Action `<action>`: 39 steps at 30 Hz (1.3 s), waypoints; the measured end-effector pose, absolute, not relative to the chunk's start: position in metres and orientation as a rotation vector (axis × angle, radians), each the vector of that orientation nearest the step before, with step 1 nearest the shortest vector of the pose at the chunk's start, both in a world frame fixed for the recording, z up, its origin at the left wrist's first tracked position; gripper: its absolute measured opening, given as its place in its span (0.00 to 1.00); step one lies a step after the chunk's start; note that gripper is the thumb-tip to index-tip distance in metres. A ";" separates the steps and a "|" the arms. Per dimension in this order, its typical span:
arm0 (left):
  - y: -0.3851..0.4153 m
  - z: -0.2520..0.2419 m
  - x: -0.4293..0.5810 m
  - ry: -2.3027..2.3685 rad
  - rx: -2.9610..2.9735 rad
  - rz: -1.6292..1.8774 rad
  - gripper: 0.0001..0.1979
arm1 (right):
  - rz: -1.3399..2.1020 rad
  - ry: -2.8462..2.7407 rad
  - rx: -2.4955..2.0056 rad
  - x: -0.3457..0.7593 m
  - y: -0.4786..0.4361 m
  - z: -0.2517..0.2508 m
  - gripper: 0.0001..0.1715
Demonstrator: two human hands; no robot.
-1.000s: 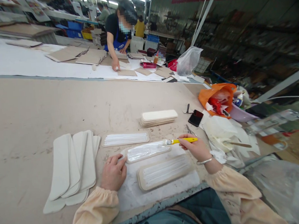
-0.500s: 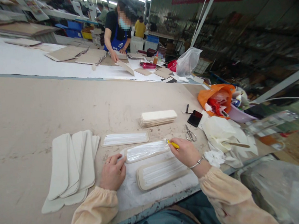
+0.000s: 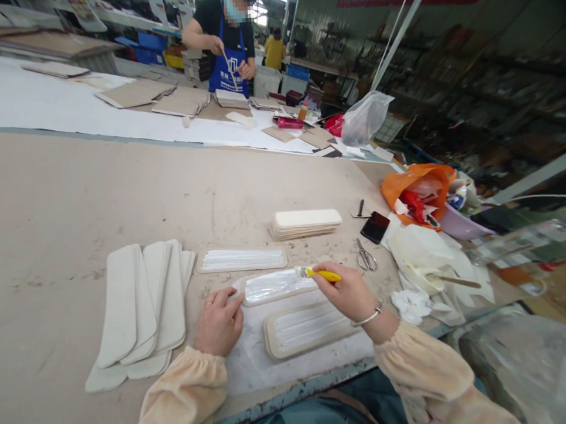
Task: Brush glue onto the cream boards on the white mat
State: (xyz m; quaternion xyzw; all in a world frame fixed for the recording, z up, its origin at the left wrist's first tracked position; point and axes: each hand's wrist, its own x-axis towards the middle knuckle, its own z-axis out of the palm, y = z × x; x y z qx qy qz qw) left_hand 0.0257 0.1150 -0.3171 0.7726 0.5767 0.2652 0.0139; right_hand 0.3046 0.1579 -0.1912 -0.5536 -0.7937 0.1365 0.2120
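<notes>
My right hand [image 3: 347, 291] grips a yellow-handled brush [image 3: 319, 274] whose bristles rest on a glossy, wet-looking long pad [image 3: 273, 287]. My left hand [image 3: 217, 321] presses its fingertips on the left end of that pad, fingers bent. A second grooved pad [image 3: 303, 329] lies nearer to me on a white sheet [image 3: 255, 362]. A third grooved pad [image 3: 242, 260] lies just beyond. Several cream fabric strips [image 3: 142, 309] fan out to the left, and a stack of flat pads [image 3: 306, 223] sits farther back.
Scissors [image 3: 365, 258], a dark phone [image 3: 375, 227], crumpled white paper [image 3: 426, 253] and an orange bag [image 3: 414, 186] crowd the right side. A person in a blue apron [image 3: 227, 35] works at the far table among cardboard sheets [image 3: 159, 98]. The table edge [image 3: 296, 395] runs close to me.
My right hand has drawn the brush leftward along the glossy pad from its right end. The left hand stayed put. The person at the far table straightened up, lifting a sheet.
</notes>
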 end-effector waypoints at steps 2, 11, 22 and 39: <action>0.115 -0.316 0.026 1.797 2.406 0.829 0.15 | 0.296 -2.235 -1.600 0.309 0.162 -0.191 0.09; 0.115 -0.317 0.026 1.789 2.382 0.840 0.15 | 0.204 -2.523 -1.634 0.269 0.159 -0.206 0.09; 0.114 -0.318 0.025 1.815 2.353 0.800 0.15 | 0.896 -1.760 -1.684 0.274 0.175 -0.191 0.13; 0.113 -0.313 0.025 1.807 2.376 0.812 0.15 | 1.222 -1.238 -1.804 0.283 0.192 -0.217 0.06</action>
